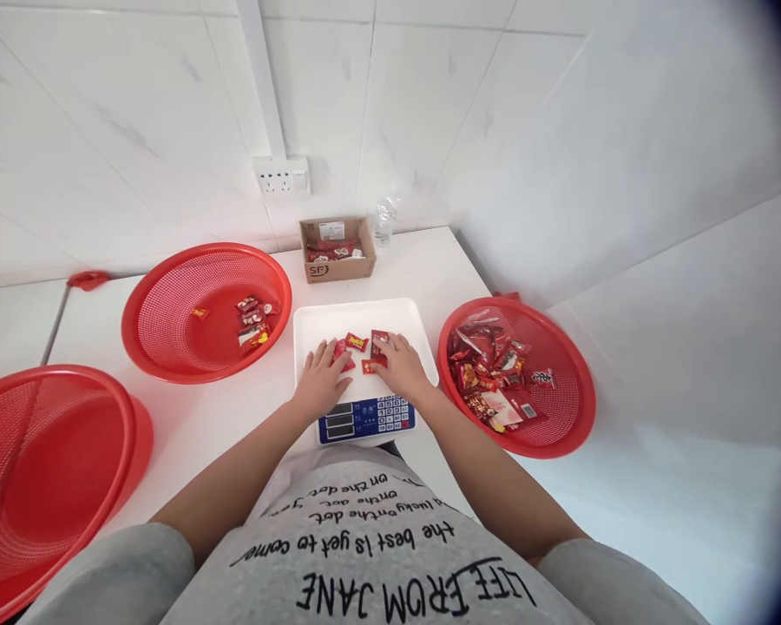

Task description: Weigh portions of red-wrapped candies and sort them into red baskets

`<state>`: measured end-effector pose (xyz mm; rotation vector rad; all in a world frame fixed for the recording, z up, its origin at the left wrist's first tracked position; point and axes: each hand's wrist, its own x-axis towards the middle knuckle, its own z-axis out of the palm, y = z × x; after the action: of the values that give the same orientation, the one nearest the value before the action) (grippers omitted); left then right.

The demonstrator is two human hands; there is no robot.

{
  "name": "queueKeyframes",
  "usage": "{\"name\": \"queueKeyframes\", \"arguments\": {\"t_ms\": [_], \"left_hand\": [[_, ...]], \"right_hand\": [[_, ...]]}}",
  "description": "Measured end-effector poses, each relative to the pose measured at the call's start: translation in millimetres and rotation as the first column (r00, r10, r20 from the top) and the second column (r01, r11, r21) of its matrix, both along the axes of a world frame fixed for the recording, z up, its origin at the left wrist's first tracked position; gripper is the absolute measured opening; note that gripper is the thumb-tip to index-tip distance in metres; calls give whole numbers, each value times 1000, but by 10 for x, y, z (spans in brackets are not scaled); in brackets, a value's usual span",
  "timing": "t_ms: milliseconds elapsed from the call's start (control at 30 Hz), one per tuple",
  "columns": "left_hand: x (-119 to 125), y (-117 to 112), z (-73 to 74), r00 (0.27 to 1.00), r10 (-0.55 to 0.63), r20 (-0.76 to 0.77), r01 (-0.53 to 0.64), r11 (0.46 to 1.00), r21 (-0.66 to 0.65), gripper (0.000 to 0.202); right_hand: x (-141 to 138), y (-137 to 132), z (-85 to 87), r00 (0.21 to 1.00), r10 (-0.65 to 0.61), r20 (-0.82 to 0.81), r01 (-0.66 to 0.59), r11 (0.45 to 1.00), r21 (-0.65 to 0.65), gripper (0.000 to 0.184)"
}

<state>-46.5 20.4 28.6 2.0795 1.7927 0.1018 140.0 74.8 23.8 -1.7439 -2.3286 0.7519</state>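
Where glossy packets (357,342) dot the smooth scale tray (357,315), both hands (318,382) splay fingers over them.

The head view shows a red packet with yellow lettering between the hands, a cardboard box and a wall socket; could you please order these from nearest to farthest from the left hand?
From the left hand:
1. Red packet with yellow lettering: just ahead and to the right.
2. Cardboard box: ahead, beyond the scale.
3. Wall socket: farther ahead, to the left.
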Motion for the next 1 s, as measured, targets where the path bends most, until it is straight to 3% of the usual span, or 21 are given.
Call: {"name": "queueKeyframes", "arguments": {"t_ms": [233,467,633,1000], "left_hand": [[88,35,0,999,-38,-3,38,999,9,59],[196,216,16,988,-126,-85,131,990,49,55],[221,311,-13,988,-117,-105,128,987,100,54],[225,146,-94,994,-76,-73,82,993,86,67]], "right_hand": [[-97,24,20,1000,-1,8,1,999,36,54],[4,-62,114,993,24,113,-23,1000,-12,52],[26,-124,147,989,46,141,-42,999,-25,54],[99,-225,-23,995,95,-3,-95,994,60,51]]}}
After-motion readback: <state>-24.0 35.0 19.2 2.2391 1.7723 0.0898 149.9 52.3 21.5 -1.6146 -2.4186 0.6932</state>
